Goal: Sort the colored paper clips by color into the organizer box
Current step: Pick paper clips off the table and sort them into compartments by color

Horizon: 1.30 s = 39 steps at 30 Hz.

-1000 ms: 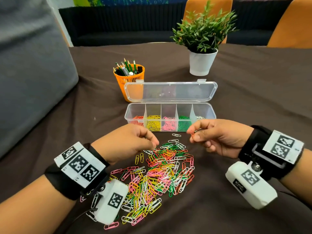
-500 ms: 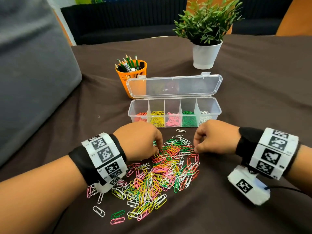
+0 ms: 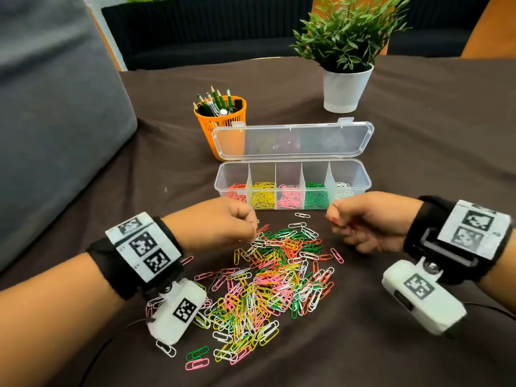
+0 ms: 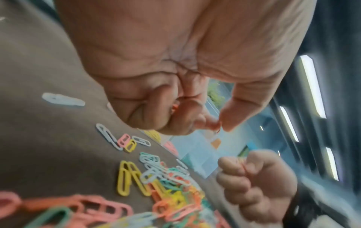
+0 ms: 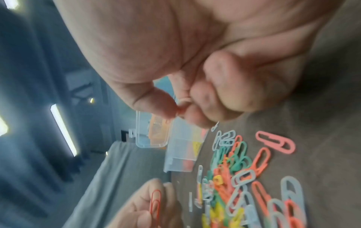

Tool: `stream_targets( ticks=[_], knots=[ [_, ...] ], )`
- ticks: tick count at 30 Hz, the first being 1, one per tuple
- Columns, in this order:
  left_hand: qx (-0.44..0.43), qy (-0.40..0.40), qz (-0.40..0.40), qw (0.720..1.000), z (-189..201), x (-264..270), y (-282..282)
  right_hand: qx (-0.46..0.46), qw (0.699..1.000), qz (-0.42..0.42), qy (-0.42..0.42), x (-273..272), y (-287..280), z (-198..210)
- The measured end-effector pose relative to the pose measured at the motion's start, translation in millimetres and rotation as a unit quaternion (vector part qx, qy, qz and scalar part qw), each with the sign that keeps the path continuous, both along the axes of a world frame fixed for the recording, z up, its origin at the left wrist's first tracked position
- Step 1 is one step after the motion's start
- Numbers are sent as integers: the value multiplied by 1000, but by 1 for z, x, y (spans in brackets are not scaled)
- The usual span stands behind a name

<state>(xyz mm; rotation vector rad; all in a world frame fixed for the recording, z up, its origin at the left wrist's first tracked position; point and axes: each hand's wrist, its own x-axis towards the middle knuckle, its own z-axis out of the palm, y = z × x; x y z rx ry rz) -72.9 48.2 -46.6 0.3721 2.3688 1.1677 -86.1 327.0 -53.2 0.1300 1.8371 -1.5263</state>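
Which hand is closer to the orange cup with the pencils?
Left. The left hand sits in front of the orange pencil cup, on the same side of the table. The right hand is farther away, beyond the organizer box's other end.

organizer box: clear plastic, lid open and leaning back, five compartments holding, left to right, red, yellow, pink, green, white clips.
paper clips: mixed-colour loose heap on the cloth just in front of the organizer box.
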Motion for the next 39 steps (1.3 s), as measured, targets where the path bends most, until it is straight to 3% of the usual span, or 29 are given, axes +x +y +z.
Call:
stream_targets(
  ticks=[2,4,6,8,17,23,28,31,33,34,36,38,39],
  knots=[
    [159,-128,81,976,1,1,-6,-117,991,-55,-26,0,2,3],
    [288,-227,127,922,4,-1,-10,-172,982,-81,-13,-1,0,5],
    [345,-255,160,889,10,-5,-12,-192,977,-89,-3,-2,-6,9],
    [369,-242,194,876,15,-12,-12,-192,977,-98,-2,-6,-16,14],
    [342,-126,348,864,28,-64,-11,-168,972,-149,63,-56,-116,39],
    [368,-139,313,864,30,-75,-20,-134,972,-165,102,-75,-167,37],
    [369,-105,290,877,28,-74,-26,-98,985,-84,114,-75,-162,46],
    [314,-48,283,905,35,-56,-19,-48,982,-45,177,-67,-132,58],
    [215,39,233,948,38,-42,-14,26,967,35,251,-57,-102,62],
    [139,90,183,969,37,-37,-12,94,947,98,290,-50,-86,62],
    [-31,158,50,986,31,-25,-7,259,877,217,342,-35,-59,55],
    [-178,174,-67,966,22,-16,2,371,810,288,351,-23,-42,40],
    [-227,174,-101,953,17,-12,8,396,795,308,340,-17,-37,33]
  ],
)
